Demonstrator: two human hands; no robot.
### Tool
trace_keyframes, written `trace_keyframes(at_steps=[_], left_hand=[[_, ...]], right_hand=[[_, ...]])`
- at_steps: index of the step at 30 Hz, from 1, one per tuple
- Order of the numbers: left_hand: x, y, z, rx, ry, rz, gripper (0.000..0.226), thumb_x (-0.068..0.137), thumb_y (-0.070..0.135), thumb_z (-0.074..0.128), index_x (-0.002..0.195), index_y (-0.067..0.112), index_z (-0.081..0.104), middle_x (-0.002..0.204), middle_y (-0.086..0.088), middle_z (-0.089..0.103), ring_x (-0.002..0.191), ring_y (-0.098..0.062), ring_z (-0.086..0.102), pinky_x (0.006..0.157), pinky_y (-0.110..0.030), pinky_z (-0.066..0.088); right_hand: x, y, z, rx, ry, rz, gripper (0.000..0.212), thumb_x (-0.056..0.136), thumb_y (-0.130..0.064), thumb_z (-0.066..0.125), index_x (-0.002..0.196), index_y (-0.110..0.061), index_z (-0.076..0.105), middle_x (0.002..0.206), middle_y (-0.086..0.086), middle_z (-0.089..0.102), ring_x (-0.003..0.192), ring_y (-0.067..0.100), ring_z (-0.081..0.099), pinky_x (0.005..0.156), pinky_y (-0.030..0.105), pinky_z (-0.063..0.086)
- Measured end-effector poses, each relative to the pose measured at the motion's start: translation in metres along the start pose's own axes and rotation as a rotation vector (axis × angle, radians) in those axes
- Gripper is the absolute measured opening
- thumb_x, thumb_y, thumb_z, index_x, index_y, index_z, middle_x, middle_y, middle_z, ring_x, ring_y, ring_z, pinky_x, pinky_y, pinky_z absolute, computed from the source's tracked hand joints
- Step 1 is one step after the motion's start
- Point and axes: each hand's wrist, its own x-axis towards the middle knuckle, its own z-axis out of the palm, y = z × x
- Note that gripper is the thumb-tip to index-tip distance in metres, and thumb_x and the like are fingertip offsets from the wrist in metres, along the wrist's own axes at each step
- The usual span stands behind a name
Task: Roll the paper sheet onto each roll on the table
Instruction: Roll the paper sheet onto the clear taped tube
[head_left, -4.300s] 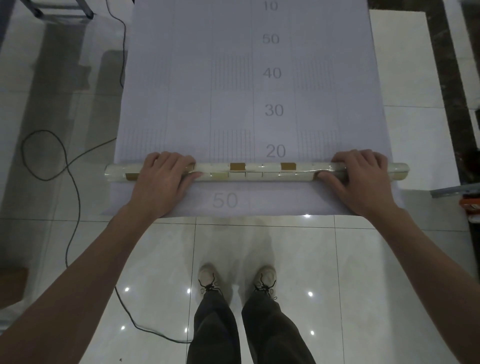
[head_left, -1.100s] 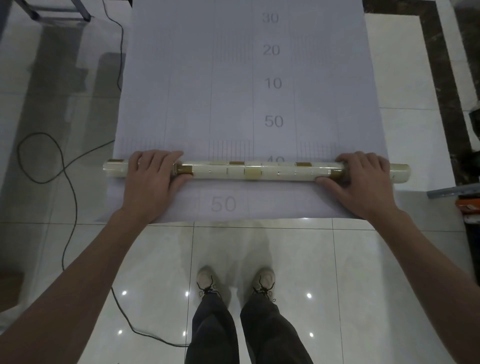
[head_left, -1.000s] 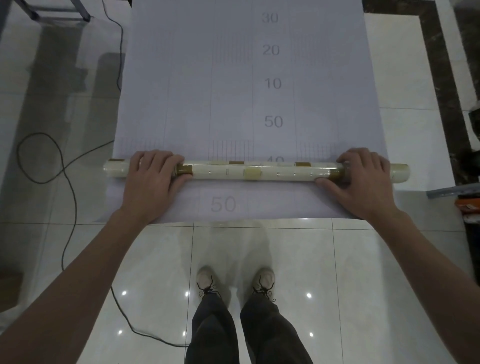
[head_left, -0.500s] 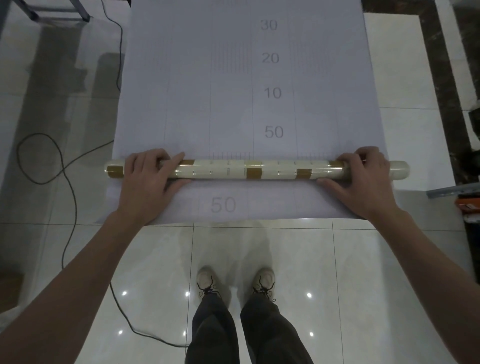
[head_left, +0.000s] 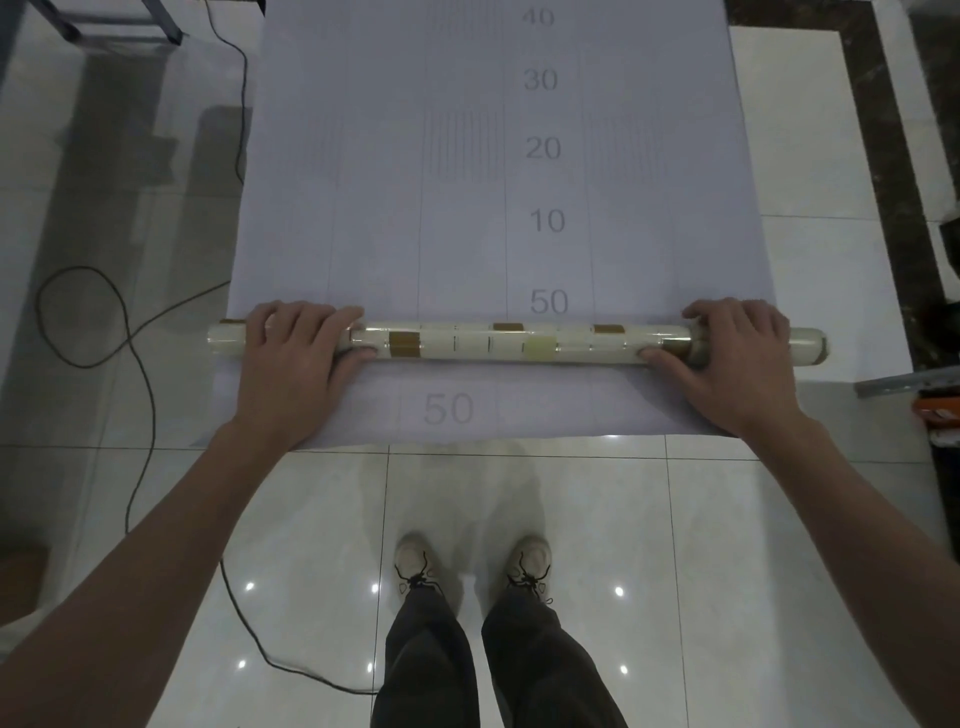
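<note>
1. Head view: shoes (head_left: 415, 561) stand on glossy floor tiles (head_left: 727, 545).
2. Left hand (head_left: 291, 364) and right hand (head_left: 737, 364) grip the roll (head_left: 519, 344) near its ends, fingers pressed together over the top, thumbs on its near side.
3. The roll lies crosswise on the paper sheet (head_left: 467, 208), whose printed numbers stretch beyond.

Paper sheet (head_left: 395, 218) printed: 40, 30, 20, 10, 50, 50.
</note>
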Motion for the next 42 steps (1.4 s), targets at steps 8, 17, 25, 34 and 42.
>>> trace_keyframes(at_steps=[8, 17, 25, 34, 42], left_hand=[[-0.002, 0.002, 0.003, 0.030, -0.018, -0.027, 0.044, 0.103, 0.048, 0.059, 0.120, 0.009, 0.068, 0.113, -0.016, 0.064, 0.101, -0.039, 0.061, 0.094, -0.052, 0.041], [0.001, 0.004, 0.003, 0.021, -0.010, -0.034, 0.042, 0.101, 0.049, 0.062, 0.117, 0.011, 0.068, 0.119, -0.017, 0.062, 0.106, -0.040, 0.059, 0.096, -0.053, 0.039], [0.004, 0.004, 0.003, 0.016, -0.020, -0.009, 0.044, 0.104, 0.048, 0.056, 0.119, 0.008, 0.067, 0.119, -0.017, 0.064, 0.106, -0.040, 0.059, 0.100, -0.052, 0.040], [0.002, 0.004, 0.003, 0.008, -0.035, -0.011, 0.044, 0.106, 0.046, 0.053, 0.122, 0.007, 0.065, 0.118, -0.016, 0.064, 0.106, -0.039, 0.059, 0.096, -0.052, 0.041], [0.004, 0.006, 0.003, 0.011, -0.040, -0.033, 0.049, 0.104, 0.051, 0.054, 0.126, 0.008, 0.063, 0.116, -0.015, 0.065, 0.105, -0.038, 0.059, 0.097, -0.051, 0.040]], right_hand=[[-0.001, 0.008, -0.003, -0.041, 0.010, -0.020, 0.073, 0.080, -0.082, 0.052, 0.107, -0.016, 0.066, 0.103, 0.005, 0.065, 0.101, 0.032, 0.053, 0.100, 0.045, 0.032], [-0.002, 0.009, 0.001, -0.037, -0.004, -0.019, 0.076, 0.079, -0.082, 0.051, 0.109, -0.014, 0.065, 0.106, 0.007, 0.062, 0.100, 0.032, 0.053, 0.099, 0.046, 0.032], [0.000, 0.008, 0.004, -0.055, 0.052, -0.037, 0.073, 0.091, -0.079, 0.044, 0.107, -0.012, 0.068, 0.107, 0.010, 0.061, 0.097, 0.034, 0.053, 0.097, 0.048, 0.035], [0.004, 0.009, 0.001, -0.049, 0.056, -0.050, 0.071, 0.084, -0.081, 0.050, 0.099, -0.014, 0.069, 0.101, 0.008, 0.061, 0.095, 0.033, 0.053, 0.096, 0.047, 0.034], [0.003, 0.010, 0.001, -0.019, 0.012, -0.027, 0.075, 0.074, -0.085, 0.054, 0.105, -0.017, 0.064, 0.100, 0.002, 0.064, 0.099, 0.030, 0.054, 0.102, 0.047, 0.032]])
